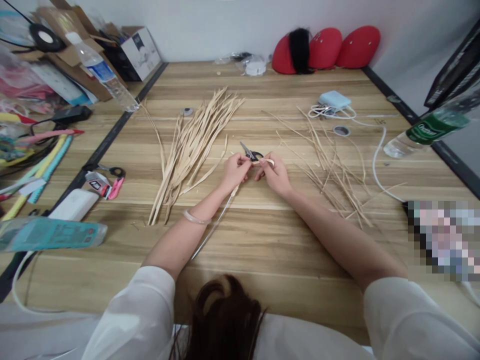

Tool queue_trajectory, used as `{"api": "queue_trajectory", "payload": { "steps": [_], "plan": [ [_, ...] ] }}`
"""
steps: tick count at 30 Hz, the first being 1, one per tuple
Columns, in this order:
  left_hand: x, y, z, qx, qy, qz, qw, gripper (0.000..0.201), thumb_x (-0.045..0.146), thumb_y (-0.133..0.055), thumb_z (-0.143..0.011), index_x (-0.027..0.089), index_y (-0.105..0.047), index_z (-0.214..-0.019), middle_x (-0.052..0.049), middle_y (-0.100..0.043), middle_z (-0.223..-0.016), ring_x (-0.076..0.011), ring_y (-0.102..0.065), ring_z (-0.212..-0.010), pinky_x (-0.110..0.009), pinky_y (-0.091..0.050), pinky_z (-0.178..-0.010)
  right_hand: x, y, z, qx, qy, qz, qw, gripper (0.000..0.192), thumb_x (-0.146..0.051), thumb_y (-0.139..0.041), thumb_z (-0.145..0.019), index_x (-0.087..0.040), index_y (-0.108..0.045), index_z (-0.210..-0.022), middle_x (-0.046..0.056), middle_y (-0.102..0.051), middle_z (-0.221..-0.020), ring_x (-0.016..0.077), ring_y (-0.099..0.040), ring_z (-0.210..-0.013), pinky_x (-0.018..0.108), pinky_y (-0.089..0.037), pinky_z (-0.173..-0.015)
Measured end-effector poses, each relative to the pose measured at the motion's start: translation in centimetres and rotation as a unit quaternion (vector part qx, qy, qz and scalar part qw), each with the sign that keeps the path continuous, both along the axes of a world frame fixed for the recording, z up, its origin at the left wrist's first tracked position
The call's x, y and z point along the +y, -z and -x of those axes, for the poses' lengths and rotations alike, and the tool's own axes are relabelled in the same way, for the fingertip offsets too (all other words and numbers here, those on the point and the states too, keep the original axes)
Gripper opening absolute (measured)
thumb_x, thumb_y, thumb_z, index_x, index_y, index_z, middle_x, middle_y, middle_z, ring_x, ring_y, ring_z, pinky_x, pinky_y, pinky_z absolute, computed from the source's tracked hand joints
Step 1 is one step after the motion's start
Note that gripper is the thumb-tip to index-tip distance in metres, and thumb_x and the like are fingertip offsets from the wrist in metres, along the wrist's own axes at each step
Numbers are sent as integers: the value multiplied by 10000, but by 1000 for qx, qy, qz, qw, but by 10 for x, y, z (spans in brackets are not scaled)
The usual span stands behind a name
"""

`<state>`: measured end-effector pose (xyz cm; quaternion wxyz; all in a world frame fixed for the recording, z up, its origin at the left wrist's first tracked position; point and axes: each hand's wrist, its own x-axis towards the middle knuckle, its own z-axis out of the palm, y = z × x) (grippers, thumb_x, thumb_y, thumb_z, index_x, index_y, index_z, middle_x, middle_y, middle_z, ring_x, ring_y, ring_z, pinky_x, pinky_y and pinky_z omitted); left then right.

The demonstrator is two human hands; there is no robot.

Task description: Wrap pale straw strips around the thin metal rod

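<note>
Between my two hands a short pale strip of dried straw is stretched, pinched at both sides. My left hand has its fingers closed on one end, and my right hand grips the other. Below my left hand a thin metal rod slants down toward me, with pale straw around its upper end; whether the fingers also hold it I cannot tell. Just beyond my hands lie black-handled scissors, blades pointing up and left. A thick bundle of flat straw strips rests to the left, and thinner loose stalks are scattered at right.
A clear water bottle and boxes stand back left. Red caps line the back wall. A blue charger with a white cable, a tape roll and a green-labelled bottle are at right. Pink-handled scissors lie left.
</note>
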<state>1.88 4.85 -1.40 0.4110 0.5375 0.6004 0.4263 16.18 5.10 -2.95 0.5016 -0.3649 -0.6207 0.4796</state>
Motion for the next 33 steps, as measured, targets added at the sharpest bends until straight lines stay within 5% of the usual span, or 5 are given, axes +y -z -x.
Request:
{"api": "queue_trajectory", "payload": {
  "steps": [33],
  "plan": [
    [2,7,-1,-24,3,-23,999,190,323,-662,-717,170,-567,-776,46,-556,-539,-77,-476,-354,-205,-350,-367,5,0,3,38,54,3,998,419,-578,-661,-734,-201,-487,-795,-63,-567,-557,90,-566,-444,220,-446,-461]
  ]
}}
